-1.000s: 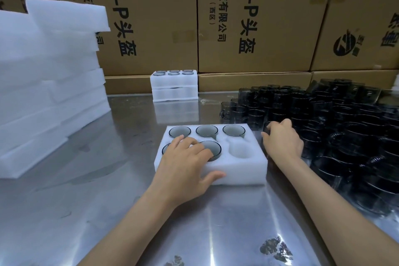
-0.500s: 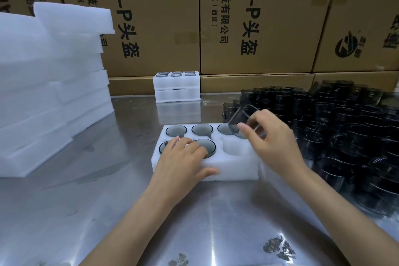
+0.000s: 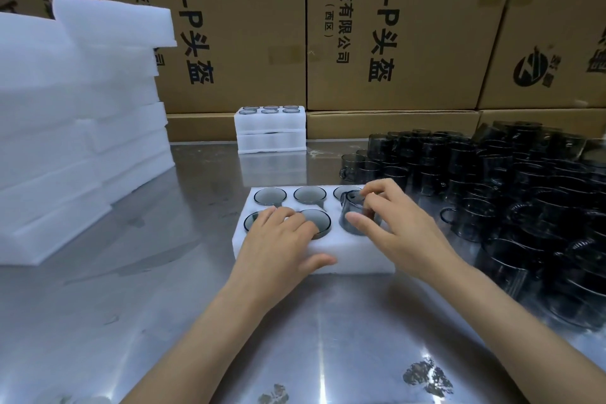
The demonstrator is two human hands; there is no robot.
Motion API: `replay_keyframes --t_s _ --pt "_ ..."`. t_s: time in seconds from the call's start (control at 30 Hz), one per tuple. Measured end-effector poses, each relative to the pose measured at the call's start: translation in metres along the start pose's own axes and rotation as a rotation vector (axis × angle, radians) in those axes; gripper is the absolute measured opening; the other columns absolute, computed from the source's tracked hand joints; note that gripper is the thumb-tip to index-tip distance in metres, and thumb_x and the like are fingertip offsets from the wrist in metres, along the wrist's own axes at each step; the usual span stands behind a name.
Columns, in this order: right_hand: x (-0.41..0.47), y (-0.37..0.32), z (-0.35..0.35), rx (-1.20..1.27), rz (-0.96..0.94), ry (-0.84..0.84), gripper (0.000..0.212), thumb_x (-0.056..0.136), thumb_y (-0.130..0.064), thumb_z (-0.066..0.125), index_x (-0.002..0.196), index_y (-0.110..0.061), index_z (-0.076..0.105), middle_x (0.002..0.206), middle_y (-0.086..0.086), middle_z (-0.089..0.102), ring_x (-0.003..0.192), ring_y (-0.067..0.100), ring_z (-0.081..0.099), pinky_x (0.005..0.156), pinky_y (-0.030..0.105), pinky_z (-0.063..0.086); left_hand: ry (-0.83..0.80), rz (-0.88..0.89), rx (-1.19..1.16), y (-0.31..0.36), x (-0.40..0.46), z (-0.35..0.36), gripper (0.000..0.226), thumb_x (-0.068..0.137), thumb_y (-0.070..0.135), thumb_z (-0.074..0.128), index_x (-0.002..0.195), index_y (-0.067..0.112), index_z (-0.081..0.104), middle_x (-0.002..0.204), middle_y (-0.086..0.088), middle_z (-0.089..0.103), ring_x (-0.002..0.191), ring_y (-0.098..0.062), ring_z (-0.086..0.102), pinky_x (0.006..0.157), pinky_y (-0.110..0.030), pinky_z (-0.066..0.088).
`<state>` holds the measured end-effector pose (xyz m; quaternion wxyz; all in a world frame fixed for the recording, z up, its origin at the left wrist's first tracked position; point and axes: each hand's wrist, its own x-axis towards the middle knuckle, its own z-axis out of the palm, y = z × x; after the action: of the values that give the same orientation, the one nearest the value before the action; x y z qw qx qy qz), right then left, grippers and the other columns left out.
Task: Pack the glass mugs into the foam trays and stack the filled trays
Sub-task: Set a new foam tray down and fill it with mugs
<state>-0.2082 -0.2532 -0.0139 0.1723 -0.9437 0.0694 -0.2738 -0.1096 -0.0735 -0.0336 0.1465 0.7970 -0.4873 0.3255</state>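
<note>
The right hand (image 3: 398, 233) pinches a smoky glass mug (image 3: 355, 215) standing partly in the near right pocket of the foam tray (image 3: 354, 257). The left hand (image 3: 282, 244) rests flat, fingers relaxed, on the tray's near left mugs.

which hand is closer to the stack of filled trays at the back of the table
Left. The left hand rests on the front tray, almost straight before the stack; the right hand, gripping a mug, sits further right.

Bright overhead light; glare streaks on the steel table (image 3: 164, 289); wide-angle bowing at edges; slight softness throughout.
</note>
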Motion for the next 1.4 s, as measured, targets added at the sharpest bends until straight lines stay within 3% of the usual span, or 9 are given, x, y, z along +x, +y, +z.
replay_keyframes --t_s 0.1,0.27,0.43,0.6,0.73,1.0,1.2,1.33,1.4 --pt "-0.001 0.000 0.006 0.061 -0.010 0.025 0.021 0.086 -0.044 0.055 0.100 -0.030 0.052 0.136 -0.024 0.035 0.104 0.003 0.050 0.074 0.029 0.040 -0.015 0.000 -0.011 0.000 0.000 0.001 0.039 0.068 0.049 0.078 0.071 0.012 0.066 0.067 0.001 0.062 0.073 -0.025 0.060 0.074 -0.036 0.049" --pt "0.001 -0.001 0.008 -0.010 0.026 -0.118 0.047 0.093 -0.036 0.050 0.139 -0.033 0.039 0.140 -0.023 0.040 0.126 0.006 0.036 0.100 0.031 0.036 -0.042 -0.004 -0.008 0.001 -0.001 -0.001 0.039 0.068 0.048 0.079 0.071 0.012 0.064 0.067 0.002 0.061 0.072 -0.024 0.059 0.072 -0.035 0.048" --pt "-0.002 -0.002 0.007 -0.066 -0.002 -0.104 0.048 0.097 -0.040 0.039 0.145 -0.035 0.033 0.149 -0.023 0.030 0.138 -0.003 0.018 0.106 0.015 0.016 0.009 -0.025 -0.118 0.011 -0.002 -0.004 0.040 0.072 0.044 0.074 0.097 0.014 0.065 0.089 0.004 0.063 0.086 -0.022 0.060 0.083 -0.040 0.048" --pt "-0.004 -0.004 -0.002 -0.001 0.008 -0.029 0.048 0.100 -0.032 0.032 0.148 -0.029 0.027 0.153 -0.021 0.020 0.141 -0.005 0.008 0.114 0.019 0.009 -0.067 0.044 -0.151 0.032 0.003 -0.002 0.067 0.085 0.052 0.047 0.139 0.013 0.046 0.142 0.001 0.048 0.132 -0.019 0.044 0.109 -0.044 0.030" --pt "-0.011 -0.005 0.002 -0.128 0.051 -0.241 0.047 0.101 -0.034 0.026 0.148 -0.032 0.027 0.155 -0.022 0.016 0.143 -0.003 0.007 0.109 0.019 0.013 -0.187 0.034 -0.232 0.032 0.005 0.003 0.060 0.085 0.047 0.055 0.136 0.017 0.050 0.143 0.004 0.047 0.136 -0.019 0.038 0.114 -0.043 0.020" --pt "-0.011 -0.007 0.004 -0.227 0.052 -0.272 0.048 0.101 -0.034 0.026 0.149 -0.029 0.025 0.156 -0.018 0.015 0.144 0.003 0.010 0.117 0.033 0.016 -0.228 -0.031 -0.266 0.035 0.008 0.000 0.064 0.079 0.051 0.044 0.136 0.023 0.050 0.143 0.009 0.046 0.136 -0.011 0.037 0.115 -0.037 0.012" --pt "-0.019 -0.001 0.012 0.352 0.266 -0.178 0.056 0.099 -0.038 0.040 0.150 -0.023 0.021 0.155 -0.015 0.011 0.144 0.002 0.004 0.111 0.020 0.004 -0.319 -0.021 -0.191 0.023 -0.005 -0.002 0.067 0.093 0.054 0.039 0.150 0.028 0.016 0.156 0.015 0.015 0.144 -0.006 0.008 0.114 -0.032 -0.006" --pt "-0.029 0.004 0.012 0.632 0.594 -0.086 0.051 0.095 -0.049 0.043 0.136 -0.019 0.046 0.142 -0.004 0.046 0.130 0.013 0.042 0.107 0.028 0.029 0.001 -0.484 -0.371 -0.005 -0.026 -0.013 0.064 0.091 0.052 0.046 0.146 0.026 0.026 0.146 0.016 0.032 0.136 -0.001 0.024 0.112 -0.033 0.013" --pt "-0.030 0.000 0.009 0.655 0.622 -0.119 0.043 0.093 -0.054 0.043 0.119 -0.024 0.058 0.121 -0.009 0.059 0.110 0.007 0.054 0.091 0.024 0.040 -0.106 -0.852 -0.545 -0.022 -0.031 -0.018 0.072 0.090 0.057 0.046 0.145 0.016 0.029 0.150 0.005 0.033 0.138 -0.012 0.028 0.114 -0.038 0.022"
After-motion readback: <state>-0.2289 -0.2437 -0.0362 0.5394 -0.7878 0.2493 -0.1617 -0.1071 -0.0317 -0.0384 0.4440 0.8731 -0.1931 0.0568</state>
